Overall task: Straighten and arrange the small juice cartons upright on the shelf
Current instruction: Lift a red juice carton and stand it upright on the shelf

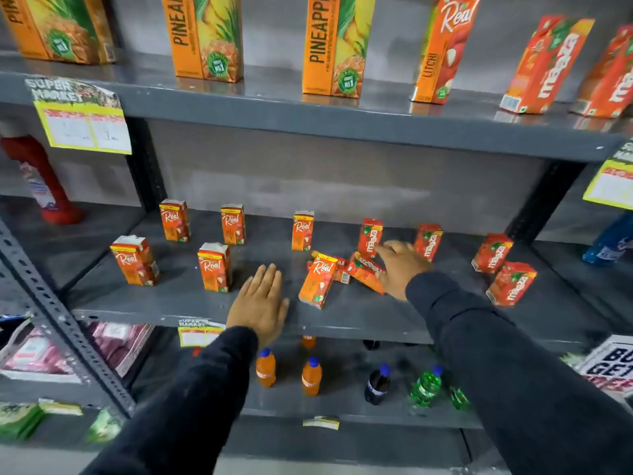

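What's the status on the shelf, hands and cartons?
Left hand flat on shelf edge, empty. Right hand open over fallen Maaza carton. Real carton beside it leaning.

The grey metal shelf point(342, 320) carries small juice cartons spread across its whole width. Along the back stand three orange Real cartons point(233, 224), upright and well apart, then two red Maaza cartons point(370, 237) to their right. Nearer the front edge two more Real cartons point(135, 260) stand upright on the left side. In the middle, a Real carton point(317, 281) leans tilted against a toppled Maaza carton point(366, 271) lying on the shelf, with another red carton partly hidden behind them. At the right end two Maaza cartons point(511, 283) stand one behind the other, both looking tilted.
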`<control>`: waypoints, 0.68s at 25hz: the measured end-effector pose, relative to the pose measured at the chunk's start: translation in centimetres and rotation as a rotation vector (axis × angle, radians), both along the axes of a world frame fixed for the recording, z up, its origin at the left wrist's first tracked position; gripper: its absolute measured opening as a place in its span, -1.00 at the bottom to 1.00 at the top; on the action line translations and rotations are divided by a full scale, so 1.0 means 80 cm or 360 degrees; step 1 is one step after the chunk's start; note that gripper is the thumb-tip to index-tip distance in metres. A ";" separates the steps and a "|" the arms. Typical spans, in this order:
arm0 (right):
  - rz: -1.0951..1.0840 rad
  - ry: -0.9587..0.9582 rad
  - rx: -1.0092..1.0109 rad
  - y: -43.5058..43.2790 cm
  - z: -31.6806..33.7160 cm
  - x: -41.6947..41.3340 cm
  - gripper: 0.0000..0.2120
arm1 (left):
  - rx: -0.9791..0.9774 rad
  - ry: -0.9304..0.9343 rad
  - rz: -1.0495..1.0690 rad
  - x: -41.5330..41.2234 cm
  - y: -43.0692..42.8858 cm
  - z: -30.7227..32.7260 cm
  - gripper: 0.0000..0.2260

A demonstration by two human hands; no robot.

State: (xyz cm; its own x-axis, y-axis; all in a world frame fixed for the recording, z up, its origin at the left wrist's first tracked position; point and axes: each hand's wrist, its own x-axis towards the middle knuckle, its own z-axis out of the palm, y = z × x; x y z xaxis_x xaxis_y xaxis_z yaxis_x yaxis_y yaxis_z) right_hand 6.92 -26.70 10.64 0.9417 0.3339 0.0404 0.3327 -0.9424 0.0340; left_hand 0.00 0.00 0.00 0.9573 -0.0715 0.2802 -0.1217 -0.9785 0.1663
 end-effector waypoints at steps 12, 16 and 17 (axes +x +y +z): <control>-0.0280 0.0620 0.0571 0.003 -0.063 0.069 -0.22 | 0.0050 0.0219 0.0151 0.023 -0.002 -0.039 -0.35; -0.0272 0.0640 0.0643 -0.003 -0.080 0.079 -0.33 | 0.0074 0.0218 0.0165 0.021 -0.003 -0.037 -0.37; -0.0280 0.0685 0.0668 -0.004 -0.081 0.079 -0.50 | 0.0081 0.0225 0.0172 0.021 -0.002 -0.038 -0.37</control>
